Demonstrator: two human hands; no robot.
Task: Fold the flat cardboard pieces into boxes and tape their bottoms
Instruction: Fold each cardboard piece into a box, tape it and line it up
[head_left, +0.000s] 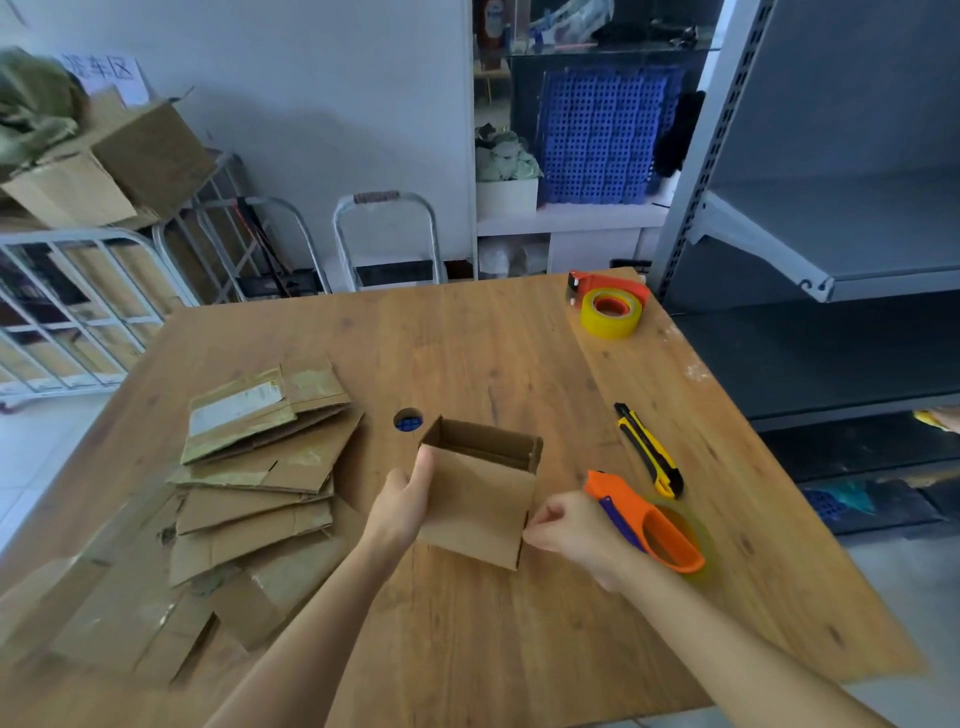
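Both grips meet on the folded box at frame centre, over the bench: the left grip clasps its left wall, thumb on the near face, and the right grip, fingers curled, seems to pinch its lower right corner. Its open mouth points up-frame, long axis running mouth to bottom toward the person; the orange tape dispenser lies just right of the right grip.
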